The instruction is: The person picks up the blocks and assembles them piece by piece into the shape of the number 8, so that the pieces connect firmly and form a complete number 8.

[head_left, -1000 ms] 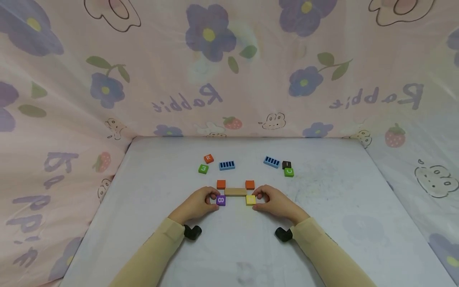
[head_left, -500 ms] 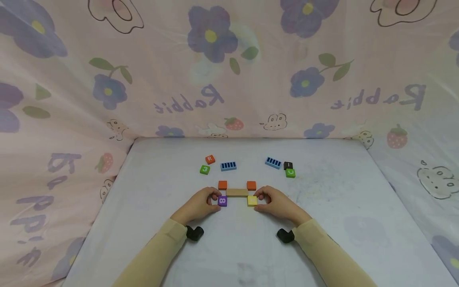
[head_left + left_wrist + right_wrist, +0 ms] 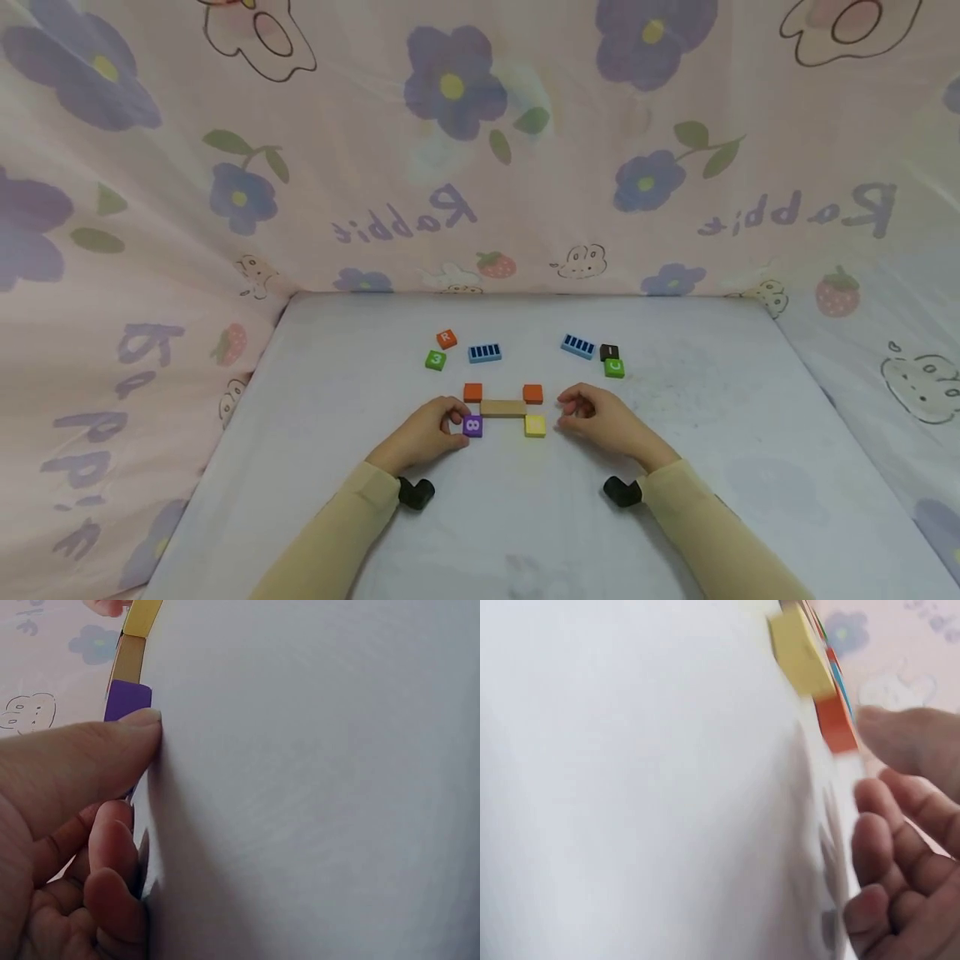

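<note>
My left hand (image 3: 424, 432) pinches a purple block (image 3: 472, 426) marked 8 between thumb and fingers. In the left wrist view the thumb lies along the near side of the purple block (image 3: 129, 699). A plain wooden block (image 3: 503, 408) runs rightward from it to a yellow block (image 3: 535, 426). Two orange blocks (image 3: 473, 392) sit at the wooden block's far corners, one at each end. My right hand (image 3: 609, 421) is a short way right of the yellow block, fingers loosely bent, holding nothing. The right wrist view shows a gap between the thumb and the yellow block (image 3: 801, 652).
Farther back on the left lie an orange R block (image 3: 447, 338), a green 3 block (image 3: 436, 360) and a light-blue slotted block (image 3: 485, 353). To the right are another slotted block (image 3: 578, 346), a black block (image 3: 609, 352) and a green C block (image 3: 614, 368). Patterned cloth (image 3: 525, 167) surrounds the white table.
My right hand has let go of the yellow block and moved off to the right. My left hand keeps its hold on the purple block. The head view has shifted slightly.
</note>
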`<state>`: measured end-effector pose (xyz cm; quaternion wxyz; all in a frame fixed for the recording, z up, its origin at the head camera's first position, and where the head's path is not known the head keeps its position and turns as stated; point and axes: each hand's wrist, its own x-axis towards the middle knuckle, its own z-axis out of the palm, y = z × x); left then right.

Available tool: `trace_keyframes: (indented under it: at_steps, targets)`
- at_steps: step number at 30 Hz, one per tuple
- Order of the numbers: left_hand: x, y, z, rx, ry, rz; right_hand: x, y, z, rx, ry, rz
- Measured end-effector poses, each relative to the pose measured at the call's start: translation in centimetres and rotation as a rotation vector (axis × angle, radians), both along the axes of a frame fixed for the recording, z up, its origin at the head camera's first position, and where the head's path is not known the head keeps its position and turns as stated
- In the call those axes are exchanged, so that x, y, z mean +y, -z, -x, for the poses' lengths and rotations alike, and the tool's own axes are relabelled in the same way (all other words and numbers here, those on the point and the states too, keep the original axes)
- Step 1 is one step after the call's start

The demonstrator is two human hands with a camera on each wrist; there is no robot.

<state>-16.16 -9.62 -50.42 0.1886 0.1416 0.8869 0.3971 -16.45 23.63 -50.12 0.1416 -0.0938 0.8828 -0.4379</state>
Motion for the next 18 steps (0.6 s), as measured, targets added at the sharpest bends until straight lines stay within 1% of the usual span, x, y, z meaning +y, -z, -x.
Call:
trace_keyframes:
  at_steps: [2,6,10,13,18]
  targets:
    - [0.1,0.0,-0.1,0.003,0.005,-0.004,1.1,0.0,0.4,0.013,0.053,-0.004]
    - [0.2,0.1,-0.1,0.003,-0.002,0.005,3.3,-0.3,1.4,0.064,0.168,-0.018]
    - [0.2,0.1,-0.2,0.005,-0.005,0.016,5.0,-0.6,2.1,0.124,0.242,-0.013]
    - [0.1,-0.1,-0.2,0.005,-0.003,0.01,5.9,-0.7,2.4,0.152,0.263,-0.026]
    - [0.1,-0.1,-0.1,0.004,-0.007,0.008,6.6,-0.7,2.7,0.162,0.298,-0.059]
